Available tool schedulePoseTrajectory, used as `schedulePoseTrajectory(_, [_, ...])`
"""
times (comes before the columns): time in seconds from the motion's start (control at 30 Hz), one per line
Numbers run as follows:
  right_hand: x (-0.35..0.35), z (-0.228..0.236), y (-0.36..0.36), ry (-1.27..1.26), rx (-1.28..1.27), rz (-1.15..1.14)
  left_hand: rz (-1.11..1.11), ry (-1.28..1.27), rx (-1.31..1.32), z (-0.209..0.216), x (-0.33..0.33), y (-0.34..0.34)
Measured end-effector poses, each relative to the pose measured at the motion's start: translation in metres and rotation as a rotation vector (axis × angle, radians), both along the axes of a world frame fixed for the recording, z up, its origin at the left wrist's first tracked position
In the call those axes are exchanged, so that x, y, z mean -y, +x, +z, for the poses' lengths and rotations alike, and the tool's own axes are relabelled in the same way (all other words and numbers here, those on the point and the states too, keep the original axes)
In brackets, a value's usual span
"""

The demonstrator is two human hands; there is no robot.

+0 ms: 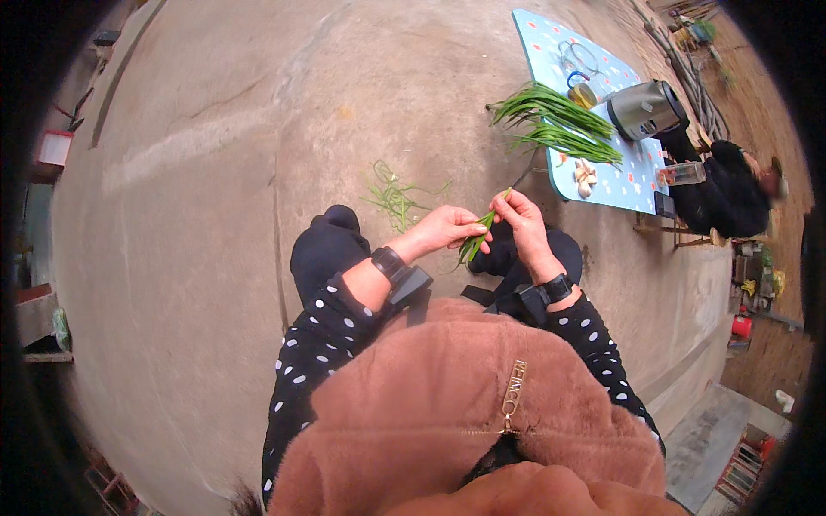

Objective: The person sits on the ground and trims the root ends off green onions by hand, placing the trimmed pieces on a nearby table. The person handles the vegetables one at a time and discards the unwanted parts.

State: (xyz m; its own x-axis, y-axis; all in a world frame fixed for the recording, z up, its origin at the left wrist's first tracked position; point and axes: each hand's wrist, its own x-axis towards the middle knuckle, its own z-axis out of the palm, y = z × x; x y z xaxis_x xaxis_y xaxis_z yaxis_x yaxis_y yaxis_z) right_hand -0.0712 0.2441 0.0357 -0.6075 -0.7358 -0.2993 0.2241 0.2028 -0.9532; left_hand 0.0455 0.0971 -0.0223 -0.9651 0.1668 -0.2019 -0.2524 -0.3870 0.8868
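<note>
The green blades (471,248) between my fingers look smooth, with a faint gloss. My vest (404,370) is thick, soft-looking plush, matt all over, except for its shiny gold-toned metal zip pull (516,387). My sleeves (301,361) are dotted cloth, and my trousers (323,258) dull, dark fabric. Under me the concrete floor (198,215) is matt, scuffed and a little rough. The tabletop (555,64) looks smooth, with a light sheen; on it the silver canister (638,112) has a satiny metal finish. The clear bottle (684,173) is glossy (glass or plastic, I can't tell), and the garlic (585,178) looks papery.
</note>
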Motion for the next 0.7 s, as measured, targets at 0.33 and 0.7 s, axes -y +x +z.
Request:
schedulePoseTrajectory(0.33, [-0.018,0.036,-0.038,-0.054,-0.238,-0.1,-0.196,0.065,-0.033,0.02,0.004,0.004])
schedulePoseTrajectory(0.7, [-0.057,0.093,-0.128,-0.318,-0.281,-0.379,-0.28,0.025,-0.017,0.015,0.0,0.007])
